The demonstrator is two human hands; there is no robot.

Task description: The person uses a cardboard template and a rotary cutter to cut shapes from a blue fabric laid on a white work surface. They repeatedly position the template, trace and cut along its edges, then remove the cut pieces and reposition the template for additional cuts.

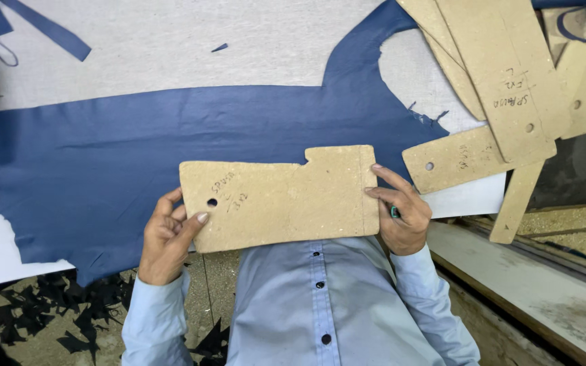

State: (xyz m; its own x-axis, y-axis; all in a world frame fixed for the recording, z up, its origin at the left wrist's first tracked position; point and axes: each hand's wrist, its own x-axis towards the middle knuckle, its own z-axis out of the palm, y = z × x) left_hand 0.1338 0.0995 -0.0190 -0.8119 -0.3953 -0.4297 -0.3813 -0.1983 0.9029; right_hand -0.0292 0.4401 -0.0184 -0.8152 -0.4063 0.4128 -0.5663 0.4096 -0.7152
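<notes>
A tan cardboard pattern template (286, 200) with a small hole and a notched top edge is held flat over the near edge of a large blue fabric piece (137, 156). My left hand (167, 237) grips its left end, thumb on top near the hole. At the template's right end my right hand (401, 213) pinches the edge with the fingers on top and also holds a small dark pen-like tool. My light blue shirt front (320, 305) fills the bottom middle.
The blue fabric lies on a grey-white cutting table (171, 41). Several more cardboard templates (503, 88) are stacked at the upper right. Dark fabric scraps (49, 305) litter the floor at lower left. A wooden bench edge (537, 278) runs along the right.
</notes>
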